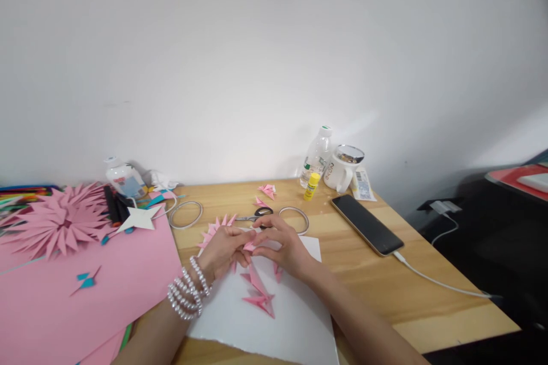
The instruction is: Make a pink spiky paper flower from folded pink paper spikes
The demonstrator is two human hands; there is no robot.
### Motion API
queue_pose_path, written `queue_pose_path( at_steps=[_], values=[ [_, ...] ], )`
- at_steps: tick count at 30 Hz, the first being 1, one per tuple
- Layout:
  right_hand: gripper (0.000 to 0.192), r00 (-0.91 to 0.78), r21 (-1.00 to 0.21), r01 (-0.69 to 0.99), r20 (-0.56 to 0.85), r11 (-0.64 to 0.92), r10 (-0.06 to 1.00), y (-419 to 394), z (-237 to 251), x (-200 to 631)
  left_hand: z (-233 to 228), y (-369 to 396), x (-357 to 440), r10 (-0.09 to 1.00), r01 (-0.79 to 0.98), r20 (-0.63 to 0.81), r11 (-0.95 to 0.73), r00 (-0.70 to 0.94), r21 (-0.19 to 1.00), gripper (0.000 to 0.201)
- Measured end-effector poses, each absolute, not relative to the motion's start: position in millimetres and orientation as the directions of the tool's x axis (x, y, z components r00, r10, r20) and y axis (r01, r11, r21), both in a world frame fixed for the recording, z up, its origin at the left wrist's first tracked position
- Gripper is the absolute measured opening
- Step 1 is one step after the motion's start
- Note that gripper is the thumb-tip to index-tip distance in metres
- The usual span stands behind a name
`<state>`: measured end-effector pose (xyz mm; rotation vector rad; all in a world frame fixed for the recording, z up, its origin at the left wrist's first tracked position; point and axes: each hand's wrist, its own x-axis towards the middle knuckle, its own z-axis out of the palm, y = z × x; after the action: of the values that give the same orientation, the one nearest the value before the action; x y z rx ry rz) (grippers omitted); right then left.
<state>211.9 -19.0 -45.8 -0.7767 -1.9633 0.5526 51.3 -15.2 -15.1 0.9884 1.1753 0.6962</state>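
Pink paper piece (249, 246): pinched between both hands, over the white sheet (274, 319).
Left hand (222, 251): fingers closed on the pink paper piece.
Right hand (285, 245): fingers closed on it too.
Scissors (256, 216): on the bench (428, 296), just behind the white sheet.
Phone (366, 224): right of the white sheet.

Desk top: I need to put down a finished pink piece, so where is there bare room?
Bare wood lies right of the white sheet, below the phone and its cable. A smaller patch sits between the wire ring and the scissors. Crowded: around both hands, the bottle and mug corner, and the left side's pink paper.
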Motion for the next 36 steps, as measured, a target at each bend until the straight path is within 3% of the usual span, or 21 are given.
queue_pose_path(
  at_steps=[9, 15, 36],
  values=[
    [0.002, -0.427, -0.616, 0.326, 0.580, 0.717, 0.693, -20.1, -43.7, 212.8, -14.8, -15.7, 50.6, 0.866, 0.071, -0.415, 0.413, 0.279, 0.908, 0.030],
    [0.006, -0.368, -0.592, 0.305, 0.649, 0.746, 0.666, -17.7, -46.4, 210.7, -13.4, -15.6, 52.3, 0.882, 0.042, -0.417, 0.419, 0.219, 0.907, 0.030],
    [0.003, -0.328, -0.614, 0.324, 0.641, 0.720, 0.694, -20.1, -46.3, 208.1, -17.5, -15.5, 52.8, 0.894, 0.023, -0.394, 0.398, 0.213, 0.917, 0.031]
  ],
)
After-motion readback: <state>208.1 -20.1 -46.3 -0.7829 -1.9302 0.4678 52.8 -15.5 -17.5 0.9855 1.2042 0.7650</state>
